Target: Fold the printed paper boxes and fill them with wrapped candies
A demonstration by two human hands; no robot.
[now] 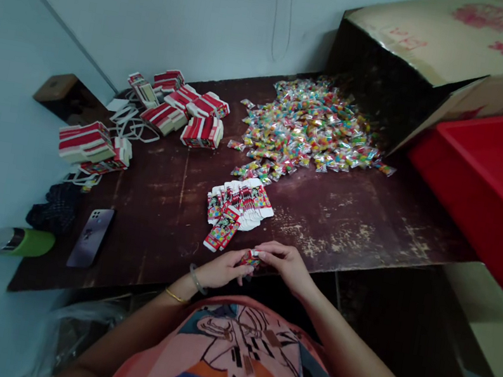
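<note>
- Left hand [221,267]: fingers curled round a small red carton [250,258], holding it at the table's near edge.
- Right hand [287,265]: thumb and fingers nearly together, pinching the carton's white-edged right end; the fingers hide much of it.
- The carton looks to be thin card: light, springy at its folds, easily creased, perhaps a little slick on the printed face. It is best held lightly by the side edges, with fingertips for the end flaps.
- Just beyond the hands, a fan of flat cartons [234,202] lies on the table [167,200]; single ones should lift by an edge, though neighbours may slide along.
- Farther right, a heap of sweet packets [310,127]: small, clear-wrapped, probably slippery and light.
- Far left, bundles [203,132] of red and white card, with white straps [134,127] beside them.
- Near left, a phone [91,238], a green flask [32,243] and dark cloth [55,207].
- At right, a cardboard box [451,35] and red bin [486,170].
</note>
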